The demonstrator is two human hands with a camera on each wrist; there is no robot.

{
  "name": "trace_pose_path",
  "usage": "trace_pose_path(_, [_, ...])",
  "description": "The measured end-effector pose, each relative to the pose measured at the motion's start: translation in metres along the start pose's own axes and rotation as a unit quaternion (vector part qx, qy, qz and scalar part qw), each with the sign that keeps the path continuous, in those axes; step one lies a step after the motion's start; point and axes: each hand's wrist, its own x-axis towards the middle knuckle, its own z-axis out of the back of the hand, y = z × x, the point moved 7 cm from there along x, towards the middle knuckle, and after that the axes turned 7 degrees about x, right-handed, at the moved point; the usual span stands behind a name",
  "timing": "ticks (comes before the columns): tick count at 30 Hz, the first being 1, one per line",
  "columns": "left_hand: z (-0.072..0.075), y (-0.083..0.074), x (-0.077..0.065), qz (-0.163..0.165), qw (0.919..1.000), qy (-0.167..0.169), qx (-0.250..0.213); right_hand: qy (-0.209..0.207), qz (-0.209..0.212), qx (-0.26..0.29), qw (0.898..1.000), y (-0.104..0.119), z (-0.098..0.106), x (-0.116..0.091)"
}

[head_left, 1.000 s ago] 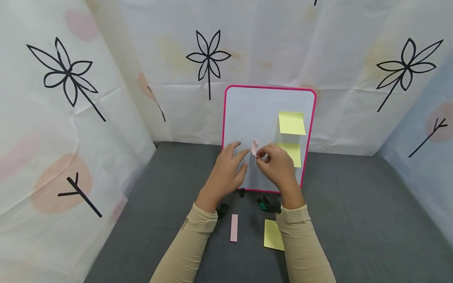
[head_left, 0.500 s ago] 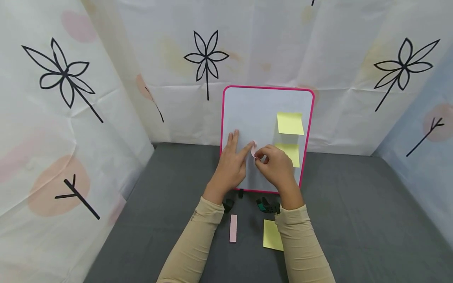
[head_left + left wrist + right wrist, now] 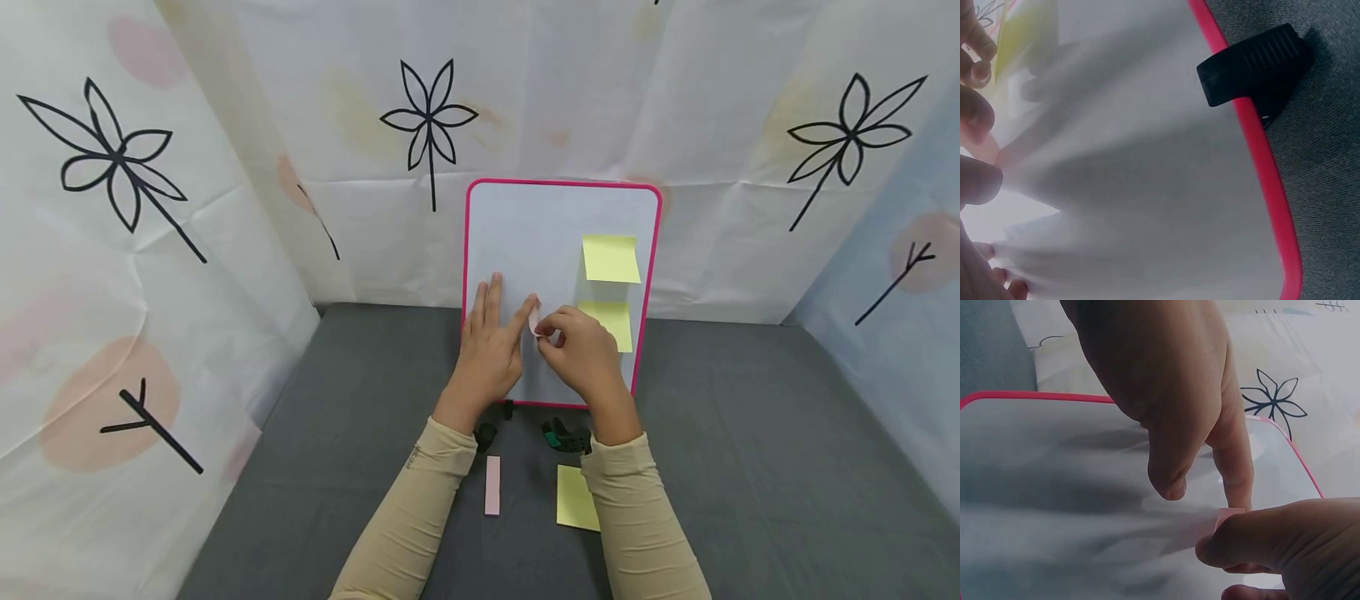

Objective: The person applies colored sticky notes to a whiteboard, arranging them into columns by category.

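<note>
A white board (image 3: pixel 555 217) with a pink rim stands upright at the back of the table. My right hand (image 3: pixel 587 354) pinches the lower end of a small pink sticky note strip (image 3: pixel 534 323) between thumb and index finger, and the strip bows. My left hand (image 3: pixel 486 358) lies against the board with fingers stretched, its index fingertip at the strip's top end. In the right wrist view, the pink strip (image 3: pixel 1229 514) shows between the left index finger and the right thumb. Two yellow sticky notes (image 3: pixel 611 258) hang one above the other on the board's right side.
A pink sticky strip pad (image 3: pixel 492 486) and a yellow sticky note pad (image 3: pixel 576 498), partly under the right sleeve, lie on the grey table (image 3: pixel 750 433). A black foot (image 3: pixel 1254 65) clips the board's lower rim. Printed cloth (image 3: pixel 345 108) surrounds the table.
My left hand has gone from hovering with spread fingers to lying on the board, its index fingertip at the strip's top. The right hand keeps its pinch. The head view shifts slightly.
</note>
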Motion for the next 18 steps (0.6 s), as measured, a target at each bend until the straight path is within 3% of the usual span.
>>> trace_pose_path(18, [-0.0033, 0.002, 0.0002, 0.003, 1.0, 0.002, 0.009, -0.012, -0.006, -0.023, 1.0, -0.0025, 0.0046, 0.0005])
